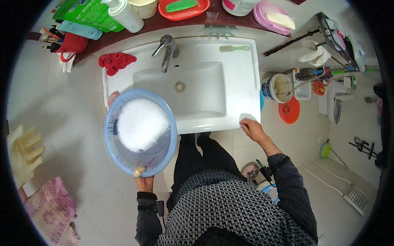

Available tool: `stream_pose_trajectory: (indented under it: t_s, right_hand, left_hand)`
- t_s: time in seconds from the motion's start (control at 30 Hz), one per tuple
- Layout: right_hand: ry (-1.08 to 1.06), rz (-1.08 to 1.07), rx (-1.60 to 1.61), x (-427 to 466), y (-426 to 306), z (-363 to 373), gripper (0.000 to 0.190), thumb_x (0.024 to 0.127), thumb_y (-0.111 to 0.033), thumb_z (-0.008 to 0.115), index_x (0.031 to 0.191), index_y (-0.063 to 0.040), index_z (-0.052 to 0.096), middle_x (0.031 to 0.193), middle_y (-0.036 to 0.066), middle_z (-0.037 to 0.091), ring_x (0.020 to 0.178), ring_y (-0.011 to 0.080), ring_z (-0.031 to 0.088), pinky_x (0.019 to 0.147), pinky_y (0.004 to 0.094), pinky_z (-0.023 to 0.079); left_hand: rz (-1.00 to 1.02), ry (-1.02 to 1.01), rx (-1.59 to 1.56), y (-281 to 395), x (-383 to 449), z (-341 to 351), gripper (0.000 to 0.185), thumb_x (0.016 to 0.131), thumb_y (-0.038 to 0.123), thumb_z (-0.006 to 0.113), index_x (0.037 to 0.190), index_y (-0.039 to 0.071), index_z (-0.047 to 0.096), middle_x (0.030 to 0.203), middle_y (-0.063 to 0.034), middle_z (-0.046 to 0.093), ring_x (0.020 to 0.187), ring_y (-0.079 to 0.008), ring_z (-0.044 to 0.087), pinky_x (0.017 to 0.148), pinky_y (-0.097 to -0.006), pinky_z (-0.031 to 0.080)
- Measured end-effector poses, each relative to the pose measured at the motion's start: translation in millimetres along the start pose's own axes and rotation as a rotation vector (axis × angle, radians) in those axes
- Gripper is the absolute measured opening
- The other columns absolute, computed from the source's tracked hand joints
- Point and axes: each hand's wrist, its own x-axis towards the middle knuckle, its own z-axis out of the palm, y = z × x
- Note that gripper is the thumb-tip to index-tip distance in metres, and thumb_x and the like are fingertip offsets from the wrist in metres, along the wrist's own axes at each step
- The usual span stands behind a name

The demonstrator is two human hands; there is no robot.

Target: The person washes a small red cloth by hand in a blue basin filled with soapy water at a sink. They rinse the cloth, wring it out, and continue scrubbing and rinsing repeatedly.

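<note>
A light blue oval plastic basin (110, 150) with white foam (141, 123) and water sits over the left front part of the white washbasin (197, 103). My left hand (143, 181) grips the basin's near rim, its thumb over the edge and its fingers hidden beneath. Something pale covers that thumb; I cannot tell whether it is foam or a wrap. At the washbasin's right front corner is my right hand (254, 129), fingers curled together, with no object visible in it. Whether its fingertips touch the ceramic is unclear.
A chrome faucet (168, 53), red cloth (117, 63) and green-handled brush (234, 48) are on the washbasin. Toiletries, including a red soap dish (184, 13), line the dark shelf (212, 18) above. Buckets (278, 87) stand right; rubber gloves (26, 153) and a pink towel (52, 209) hang left.
</note>
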Motion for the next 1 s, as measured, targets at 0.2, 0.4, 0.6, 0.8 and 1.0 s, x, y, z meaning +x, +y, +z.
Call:
stream_pose_trajectory:
  t_s: [0.2, 0.4, 0.6, 0.8, 1.0]
  right_hand:
    - [-0.115, -0.06, 0.026, 22.6, -31.9, 5.3, 0.018, 0.098, -0.018, 0.062, 0.108, -0.006, 0.069, 0.103, 0.016, 0.072, 0.092, 0.0375, 0.069, 0.081, 0.0452, 0.055]
    - [-0.269, -0.198, -0.342, 115.8, -83.1, 31.0, 0.036, 0.095, -0.012, 0.06, 0.13, -0.006, 0.062, 0.107, 0.019, 0.071, 0.097, 0.0383, 0.069, 0.084, 0.048, 0.055]
    - [-0.44, -0.254, -0.584, 219.1, -144.3, 88.0, 0.055, 0.09, -0.003, 0.056, 0.145, -0.006, 0.051, 0.113, 0.019, 0.071, 0.104, 0.0356, 0.07, 0.085, 0.0486, 0.056]
    - [-0.517, -0.087, -0.623, 297.4, -152.7, 132.4, 0.073, 0.087, 0.0, 0.056, 0.157, -0.011, 0.036, 0.113, 0.018, 0.072, 0.107, 0.0364, 0.07, 0.087, 0.0504, 0.055]
    - [-0.597, -0.114, -0.657, 327.4, -144.5, 151.1, 0.064, 0.088, 0.0, 0.057, 0.15, -0.01, 0.043, 0.104, 0.017, 0.074, 0.104, 0.036, 0.071, 0.087, 0.0505, 0.055]
  left_hand:
    - [0.02, -0.023, -0.026, -2.9, 1.4, -5.2, 0.094, 0.085, 0.008, 0.064, 0.161, 0.009, 0.009, 0.116, -0.0134, 0.059, 0.132, -0.0457, 0.052, 0.103, -0.0674, 0.05]
    - [-0.027, -0.043, -0.009, 0.9, 4.0, -11.1, 0.099, 0.086, 0.01, 0.065, 0.163, 0.015, 0.003, 0.146, -0.0338, 0.045, 0.128, -0.0481, 0.054, 0.103, -0.067, 0.049]
    - [-0.114, 0.023, 0.022, 5.6, 4.7, -8.9, 0.089, 0.096, 0.023, 0.062, 0.163, 0.022, 0.003, 0.15, -0.0355, 0.04, 0.127, -0.0491, 0.055, 0.099, -0.0659, 0.052]
    - [-0.12, 0.15, 0.16, 9.4, 1.4, 4.2, 0.082, 0.1, 0.03, 0.06, 0.165, 0.02, 0.011, 0.154, -0.025, 0.044, 0.102, -0.0307, 0.069, 0.094, -0.0431, 0.058]
    - [-0.101, 0.059, 0.222, 6.5, 6.8, -7.8, 0.072, 0.104, 0.03, 0.056, 0.165, 0.028, 0.016, 0.161, -0.0159, 0.039, 0.078, -0.0154, 0.065, 0.079, -0.0258, 0.057]
